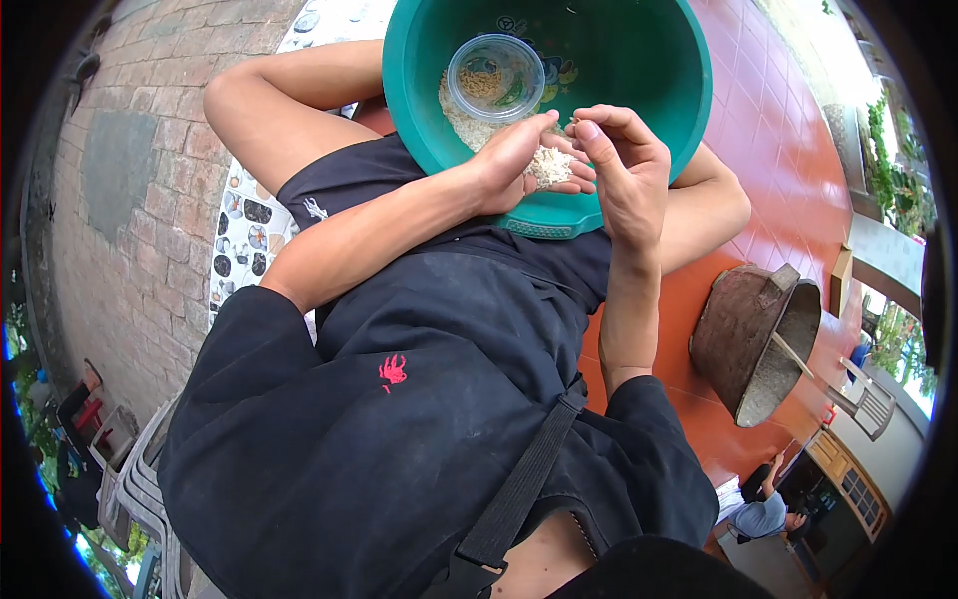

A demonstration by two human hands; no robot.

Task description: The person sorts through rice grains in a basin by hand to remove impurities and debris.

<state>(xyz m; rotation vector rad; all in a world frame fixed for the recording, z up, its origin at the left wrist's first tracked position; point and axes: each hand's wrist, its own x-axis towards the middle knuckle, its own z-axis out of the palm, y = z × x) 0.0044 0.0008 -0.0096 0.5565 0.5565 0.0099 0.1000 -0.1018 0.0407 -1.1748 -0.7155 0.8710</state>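
Observation:
A green plastic basin (639, 60) rests on my lap. Inside it stands a small clear plastic container (496, 75) with some grains in it, next to a loose heap of pale grains (459, 115). My left hand (514, 160) is cupped over the basin's near rim, with a handful of pale grains (549, 168) in its palm. My right hand (624, 170) is beside it, thumb and forefinger pinched together just above that handful. Whether a grain sits between the fingertips is too small to see.
A worn metal pot (758, 339) with a wooden stick in it lies on the red tiled floor (778, 150) to my right. A brick wall (130, 200) and patterned mat (244, 220) are on my left. Another person (763, 511) crouches far off at lower right.

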